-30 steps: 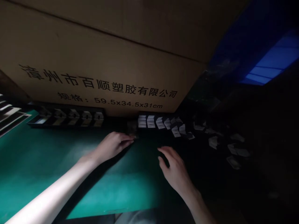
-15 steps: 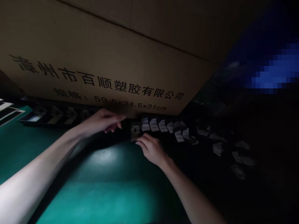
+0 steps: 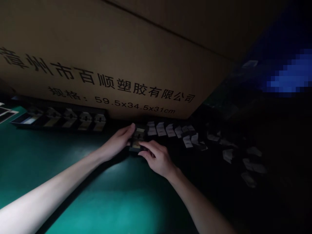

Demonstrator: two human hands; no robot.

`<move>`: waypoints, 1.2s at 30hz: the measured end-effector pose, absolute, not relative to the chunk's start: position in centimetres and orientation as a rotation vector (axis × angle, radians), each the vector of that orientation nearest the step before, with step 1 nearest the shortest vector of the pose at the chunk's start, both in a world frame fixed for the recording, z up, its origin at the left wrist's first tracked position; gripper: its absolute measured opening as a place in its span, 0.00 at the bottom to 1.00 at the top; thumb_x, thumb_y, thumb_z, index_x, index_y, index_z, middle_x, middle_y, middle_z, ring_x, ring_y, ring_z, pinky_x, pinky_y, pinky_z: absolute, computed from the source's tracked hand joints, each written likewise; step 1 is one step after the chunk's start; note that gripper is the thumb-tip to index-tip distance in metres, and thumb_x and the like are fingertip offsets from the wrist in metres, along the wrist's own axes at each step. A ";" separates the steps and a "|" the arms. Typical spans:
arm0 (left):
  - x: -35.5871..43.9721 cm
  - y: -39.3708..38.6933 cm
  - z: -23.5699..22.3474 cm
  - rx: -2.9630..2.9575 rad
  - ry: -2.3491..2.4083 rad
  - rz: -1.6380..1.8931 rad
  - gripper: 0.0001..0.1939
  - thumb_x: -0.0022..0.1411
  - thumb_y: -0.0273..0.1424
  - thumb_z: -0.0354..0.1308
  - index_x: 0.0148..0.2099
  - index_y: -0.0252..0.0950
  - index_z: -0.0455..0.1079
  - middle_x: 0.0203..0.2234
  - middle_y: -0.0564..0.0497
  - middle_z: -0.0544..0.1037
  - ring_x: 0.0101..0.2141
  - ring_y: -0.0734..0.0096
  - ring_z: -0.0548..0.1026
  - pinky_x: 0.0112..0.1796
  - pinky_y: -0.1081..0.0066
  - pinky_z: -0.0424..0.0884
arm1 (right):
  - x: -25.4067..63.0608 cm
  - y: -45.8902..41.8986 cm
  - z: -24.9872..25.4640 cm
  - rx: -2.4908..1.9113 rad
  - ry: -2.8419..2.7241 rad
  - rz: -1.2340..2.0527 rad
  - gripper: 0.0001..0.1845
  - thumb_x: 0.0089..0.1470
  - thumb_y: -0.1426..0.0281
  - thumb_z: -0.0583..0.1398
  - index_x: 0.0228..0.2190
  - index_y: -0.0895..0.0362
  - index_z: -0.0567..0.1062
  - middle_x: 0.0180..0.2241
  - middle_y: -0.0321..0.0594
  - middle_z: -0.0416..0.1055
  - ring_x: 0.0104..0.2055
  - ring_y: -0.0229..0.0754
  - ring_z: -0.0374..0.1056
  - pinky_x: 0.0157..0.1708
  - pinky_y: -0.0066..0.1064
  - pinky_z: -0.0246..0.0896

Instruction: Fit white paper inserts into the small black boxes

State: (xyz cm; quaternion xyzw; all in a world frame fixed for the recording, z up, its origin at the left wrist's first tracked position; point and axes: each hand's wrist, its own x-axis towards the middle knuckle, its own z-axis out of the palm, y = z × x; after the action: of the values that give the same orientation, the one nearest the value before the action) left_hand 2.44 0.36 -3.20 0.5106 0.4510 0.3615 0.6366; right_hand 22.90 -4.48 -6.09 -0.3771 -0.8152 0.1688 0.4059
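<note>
At 9 o'clock (hours counted from the work in hand), a row of open black rectangular cases with pale insides (image 3: 80, 129); leave a margin there. At 7, free room on the smooth green tabletop (image 3: 104, 195): draw back that way. At 11 to 12, a brown printed cardboard carton (image 3: 117, 58), closing off the far side. Just at 9, the bare left hand (image 3: 119, 139), thumb along the left edge of the small black hinged case with pale panels (image 3: 138, 136), other fingers partly hidden; cannot tell whether clamped. Brace flat, press evenly. At 4, the bare right hand (image 3: 159, 157), index fingertip seemingly on the case, thumb spread apart below. At 3, folded white pieces (image 3: 161, 129), close by; avoid nudging. Farther right, too dark to judge room.
</note>
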 end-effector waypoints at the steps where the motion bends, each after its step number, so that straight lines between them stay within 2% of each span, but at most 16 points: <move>1: 2.5 0.4 -3.3 1.138 1.025 0.852 0.38 0.62 0.64 0.56 0.53 0.35 0.77 0.44 0.42 0.85 0.45 0.53 0.81 0.42 0.62 0.78 | 23.1 -4.2 -6.1 -0.955 -2.019 0.416 0.16 0.72 0.63 0.56 0.54 0.55 0.78 0.38 0.42 0.79 0.35 0.37 0.76 0.36 0.29 0.77; 3: 2.4 0.6 -3.1 1.080 1.023 0.898 0.37 0.61 0.63 0.58 0.53 0.34 0.77 0.45 0.41 0.84 0.46 0.53 0.81 0.43 0.61 0.78 | 23.6 -3.6 -6.1 -1.021 -1.961 0.309 0.16 0.72 0.67 0.54 0.52 0.55 0.79 0.39 0.43 0.79 0.39 0.40 0.76 0.40 0.32 0.77; 6: 2.5 0.6 -2.2 1.016 1.030 0.926 0.36 0.59 0.62 0.62 0.52 0.34 0.76 0.44 0.41 0.84 0.47 0.51 0.81 0.44 0.60 0.79 | 24.4 -2.8 -6.2 -1.232 -1.957 0.041 0.15 0.70 0.73 0.55 0.46 0.53 0.81 0.44 0.45 0.79 0.50 0.47 0.74 0.52 0.43 0.75; 8: 2.6 0.5 -1.6 1.017 1.048 0.903 0.35 0.59 0.61 0.62 0.49 0.34 0.77 0.42 0.41 0.84 0.45 0.52 0.81 0.44 0.60 0.80 | 24.8 -2.4 -6.4 -1.340 -1.996 -0.073 0.16 0.68 0.77 0.56 0.47 0.53 0.82 0.48 0.46 0.77 0.54 0.50 0.71 0.55 0.48 0.73; 12: 2.7 0.4 -1.3 1.064 1.080 0.871 0.35 0.58 0.63 0.61 0.45 0.35 0.79 0.36 0.43 0.84 0.39 0.54 0.81 0.41 0.60 0.79 | 25.2 -2.0 -7.1 -1.375 -2.058 -0.069 0.26 0.63 0.86 0.53 0.52 0.52 0.80 0.52 0.47 0.74 0.57 0.50 0.69 0.54 0.44 0.74; 16: 2.5 0.5 -2.0 1.119 1.089 0.856 0.39 0.56 0.65 0.61 0.48 0.35 0.79 0.35 0.44 0.83 0.40 0.54 0.81 0.41 0.61 0.78 | 25.1 -1.4 -7.7 -1.360 -2.051 -0.047 0.30 0.59 0.89 0.52 0.52 0.53 0.80 0.50 0.46 0.75 0.55 0.48 0.70 0.53 0.41 0.75; 24: 2.3 0.6 -2.4 1.117 1.098 0.840 0.38 0.54 0.65 0.63 0.51 0.37 0.79 0.51 0.39 0.83 0.55 0.47 0.78 0.53 0.56 0.76 | 25.0 -1.1 -7.6 -1.371 -2.061 -0.122 0.26 0.63 0.85 0.54 0.51 0.50 0.82 0.48 0.45 0.76 0.52 0.48 0.71 0.52 0.43 0.76; 28: 2.3 0.5 -2.3 1.157 1.076 0.843 0.39 0.55 0.66 0.62 0.52 0.38 0.79 0.54 0.39 0.82 0.57 0.45 0.77 0.57 0.52 0.74 | 24.9 -1.1 -7.3 -1.390 -2.054 -0.136 0.21 0.66 0.82 0.56 0.50 0.52 0.82 0.46 0.45 0.76 0.50 0.48 0.70 0.51 0.42 0.76; 32: 2.2 0.7 -2.7 1.152 1.094 0.841 0.38 0.56 0.63 0.63 0.55 0.38 0.78 0.58 0.39 0.80 0.61 0.46 0.74 0.58 0.52 0.73 | 24.9 -1.1 -7.1 -1.381 -2.063 -0.096 0.20 0.67 0.79 0.55 0.51 0.52 0.81 0.47 0.46 0.75 0.52 0.49 0.70 0.53 0.44 0.74; 36: 2.0 0.9 -3.2 1.187 1.038 0.845 0.35 0.58 0.62 0.63 0.53 0.39 0.79 0.55 0.40 0.81 0.58 0.48 0.76 0.56 0.54 0.75 | 24.8 -1.1 -7.0 -1.383 -2.070 -0.065 0.18 0.68 0.76 0.55 0.51 0.52 0.81 0.49 0.48 0.75 0.54 0.50 0.69 0.55 0.46 0.72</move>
State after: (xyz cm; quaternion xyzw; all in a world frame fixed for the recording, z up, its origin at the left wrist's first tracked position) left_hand 2.03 0.95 -3.17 0.5175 0.4526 0.3682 0.6260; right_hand 24.80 -1.13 -7.02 -0.5264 -0.7874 -0.0247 0.3200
